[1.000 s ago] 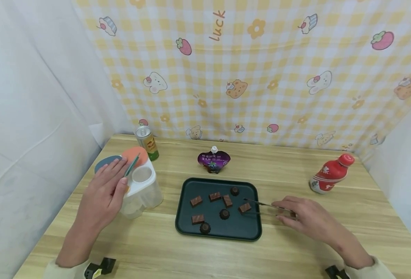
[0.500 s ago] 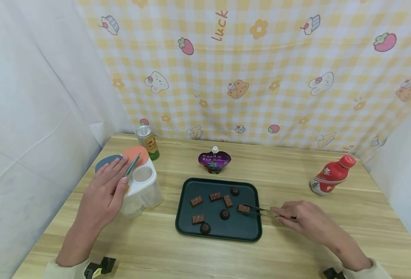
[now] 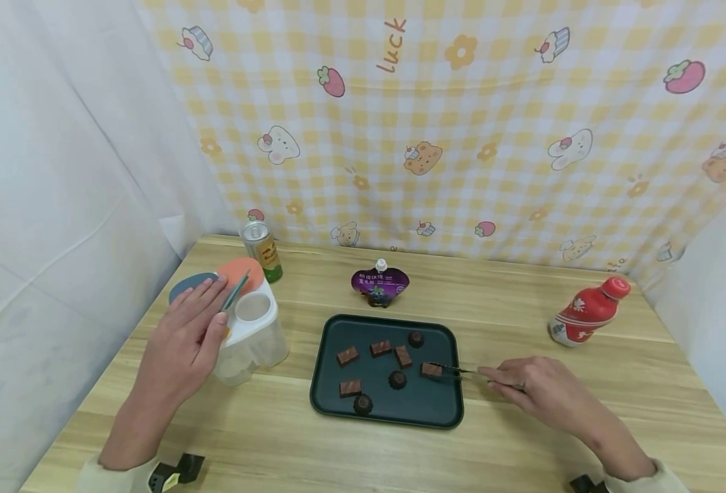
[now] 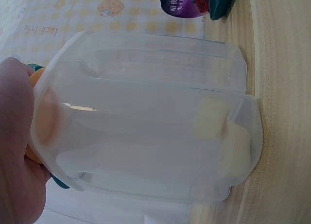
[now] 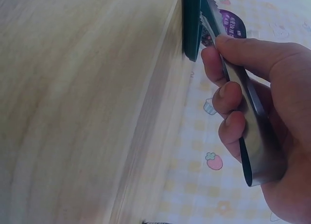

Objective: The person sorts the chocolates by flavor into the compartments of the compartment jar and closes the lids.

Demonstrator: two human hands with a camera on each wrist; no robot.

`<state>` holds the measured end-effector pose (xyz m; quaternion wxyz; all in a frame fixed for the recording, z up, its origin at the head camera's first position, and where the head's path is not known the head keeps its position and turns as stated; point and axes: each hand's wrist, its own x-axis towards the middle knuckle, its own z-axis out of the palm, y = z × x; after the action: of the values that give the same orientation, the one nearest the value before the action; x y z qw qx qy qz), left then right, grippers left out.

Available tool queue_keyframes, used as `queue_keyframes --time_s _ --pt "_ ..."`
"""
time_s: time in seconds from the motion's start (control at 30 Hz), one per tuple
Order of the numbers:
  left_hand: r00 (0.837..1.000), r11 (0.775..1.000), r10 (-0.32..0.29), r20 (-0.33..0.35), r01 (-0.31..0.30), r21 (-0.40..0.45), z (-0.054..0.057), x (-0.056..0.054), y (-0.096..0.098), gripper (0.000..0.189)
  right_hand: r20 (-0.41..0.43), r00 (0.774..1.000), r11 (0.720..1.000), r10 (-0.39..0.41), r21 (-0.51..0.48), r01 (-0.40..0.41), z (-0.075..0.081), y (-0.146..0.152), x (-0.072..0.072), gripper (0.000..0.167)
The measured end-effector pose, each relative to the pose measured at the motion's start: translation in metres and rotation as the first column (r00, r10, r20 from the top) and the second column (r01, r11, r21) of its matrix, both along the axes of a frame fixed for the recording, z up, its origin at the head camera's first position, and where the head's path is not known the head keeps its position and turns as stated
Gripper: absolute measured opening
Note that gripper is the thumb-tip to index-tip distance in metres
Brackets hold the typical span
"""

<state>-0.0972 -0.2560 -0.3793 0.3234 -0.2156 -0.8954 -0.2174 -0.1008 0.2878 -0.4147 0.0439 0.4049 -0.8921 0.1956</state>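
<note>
In the head view my left hand point(image 3: 187, 342) lies on top of a clear container point(image 3: 264, 339) with colored lids, its fingers stretched across them. One round compartment there stands uncovered, with a teal lid tilted up beside it. Pale pieces point(image 4: 226, 141) sit at the container's bottom in the left wrist view. My right hand point(image 3: 538, 387) grips metal tongs point(image 5: 257, 136), fingers and thumb wrapped about the arms. Over the dark green tray point(image 3: 394, 413), the tongs' tips lie at a rectangular chocolate point(image 3: 431, 370). Several other chocolates, rectangular ones point(image 3: 350, 388) and round ones point(image 3: 397, 379), lie on the tray.
Behind the tray stands a purple pouch point(image 3: 380, 283) with a white cap. A can point(image 3: 263, 252) is at the back left, past the container. To the right is a red bottle point(image 3: 587, 312). A checked curtain point(image 3: 363, 123) hangs along the table's back edge.
The tongs have closed in on the rightmost rectangular chocolate, which has turned and moved slightly left. The left hand stays on the container.
</note>
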Motion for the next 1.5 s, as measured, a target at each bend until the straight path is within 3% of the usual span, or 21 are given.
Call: queue_keyframes --time_s 0.2,0.37,0.57,0.8,1.03,1.5 --pt "1.0 1.0 0.001 -0.006 -0.001 -0.004 0.0 -0.001 0.0 0.046 -0.021 1.0 0.998 0.0 -0.071 -0.001 -0.001 0.001 -0.001 0.034" --pt "1.0 1.0 -0.001 -0.013 0.001 -0.002 0.0 -0.001 0.0 0.046 -0.041 0.999 0.99 -0.005 -0.143 -0.001 0.008 -0.004 -0.004 0.036" --pt "1.0 1.0 -0.002 -0.014 0.002 0.0 0.0 0.0 0.0 0.046 0.011 1.0 0.983 0.001 -0.184 0.001 0.022 -0.022 -0.012 0.035" --pt "1.0 1.0 0.004 -0.005 -0.004 -0.003 0.001 0.0 0.001 0.045 0.012 0.999 0.973 0.053 -0.225 -0.049 0.035 -0.067 -0.03 0.028" --pt "1.0 1.0 0.008 0.002 -0.008 0.0 0.002 0.002 0.001 0.045 -0.087 0.991 0.961 0.097 -0.25 -0.116 0.052 -0.116 -0.048 0.029" --pt "1.0 1.0 0.007 -0.01 -0.007 0.023 0.001 0.0 0.002 0.044 -0.227 0.962 0.953 0.151 -0.225 -0.203 0.07 -0.196 -0.059 0.028"
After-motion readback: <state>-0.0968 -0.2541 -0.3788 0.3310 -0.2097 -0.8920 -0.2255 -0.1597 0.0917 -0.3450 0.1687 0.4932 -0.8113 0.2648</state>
